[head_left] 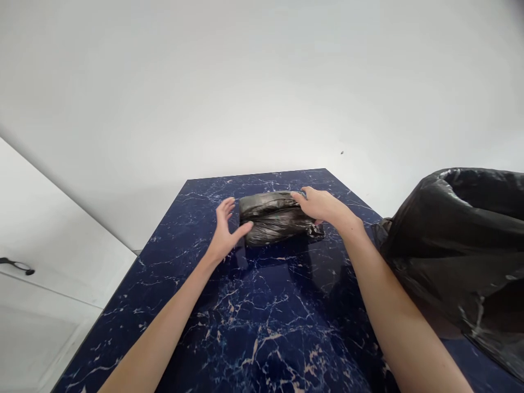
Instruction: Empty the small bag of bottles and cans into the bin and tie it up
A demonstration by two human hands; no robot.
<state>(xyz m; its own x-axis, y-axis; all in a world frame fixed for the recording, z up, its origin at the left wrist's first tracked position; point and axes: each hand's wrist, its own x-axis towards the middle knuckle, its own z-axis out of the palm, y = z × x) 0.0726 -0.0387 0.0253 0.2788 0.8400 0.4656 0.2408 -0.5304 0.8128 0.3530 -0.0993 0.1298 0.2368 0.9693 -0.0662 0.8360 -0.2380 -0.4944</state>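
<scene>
Plain white wall (262, 82) rises behind a glossy dark-blue, white-veined marble-patterned table (262, 322) in the head view. Toward the table's far edge is a folded black plastic bundle (274, 218). The right hand (321, 206) grips its right end, fingers curled. The left hand (225, 232) spreads open at its left end; thumb contact is unclear. Rightward sits a large, open-mouthed black plastic bag (442, 234).

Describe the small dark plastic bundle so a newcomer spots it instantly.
Find the dark blue, white-veined tabletop and look toward its far edge, between the left hand and the right hand. The dark plastic bundle there is creased and roughly rectangular. Unlike the much larger, open-mouthed black bag at right, it is compact, with no opening showing.
</scene>
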